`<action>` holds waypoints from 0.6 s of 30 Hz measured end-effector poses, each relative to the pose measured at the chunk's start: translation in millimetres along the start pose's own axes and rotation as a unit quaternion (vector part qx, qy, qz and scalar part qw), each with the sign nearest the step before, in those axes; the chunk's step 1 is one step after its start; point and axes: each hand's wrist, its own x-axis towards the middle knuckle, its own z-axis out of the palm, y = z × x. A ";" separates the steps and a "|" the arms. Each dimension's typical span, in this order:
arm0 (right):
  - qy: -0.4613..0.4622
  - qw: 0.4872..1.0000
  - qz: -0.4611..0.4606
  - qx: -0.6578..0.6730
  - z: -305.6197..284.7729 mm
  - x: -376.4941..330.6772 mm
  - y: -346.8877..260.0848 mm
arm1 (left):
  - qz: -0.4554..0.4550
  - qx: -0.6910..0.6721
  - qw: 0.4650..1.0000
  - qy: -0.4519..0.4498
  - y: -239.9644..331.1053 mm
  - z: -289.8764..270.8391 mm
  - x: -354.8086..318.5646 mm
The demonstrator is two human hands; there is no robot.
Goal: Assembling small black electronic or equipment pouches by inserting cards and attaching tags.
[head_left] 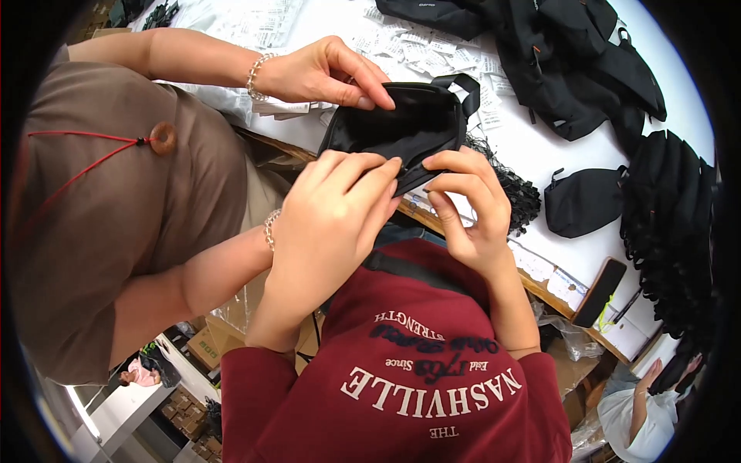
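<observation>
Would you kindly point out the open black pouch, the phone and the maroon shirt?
Open black pouch (401, 125), head view: inner lining.
Phone (600, 293), head view: its dark face.
Maroon shirt (403, 347), head view: its front.

Strip lighting (82, 411) glows beyond a white table (559, 255).

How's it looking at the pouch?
Left hand at black pouch, pinching near edge; right hand by its near corner. Mouth open. Co-worker's hand on far rim.

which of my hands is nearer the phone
Right: your right hand is at the open black pouch, left of the phone; your left hand, also at the pouch, is farther left.
</observation>
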 end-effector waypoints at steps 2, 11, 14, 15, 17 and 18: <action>-0.001 1.000 0.007 0.004 -0.1 -4.4 2.7 | 0.026 0.009 0.999 0.025 -1.1 2.9 -4.0; 0.003 0.999 0.031 -0.020 -2.3 -15.0 -1.4 | -0.041 -0.041 0.996 -0.068 -0.9 -3.0 -8.6; 0.006 0.999 0.029 -0.022 -2.8 -14.6 -5.2 | -0.023 -0.072 0.997 -0.031 -6.7 -9.5 -11.5; 0.004 0.999 0.029 -0.024 -2.7 -14.3 -5.8 | -0.018 -0.056 0.998 0.001 -8.7 -13.0 -12.0; 0.001 1.000 0.021 -0.017 -1.7 -12.7 -7.1 | -0.025 -0.050 0.997 0.048 -15.8 -13.2 -16.4; -0.001 1.000 0.021 -0.019 -1.0 -11.2 -7.9 | -0.026 -0.052 0.997 0.049 -15.7 -14.2 -15.4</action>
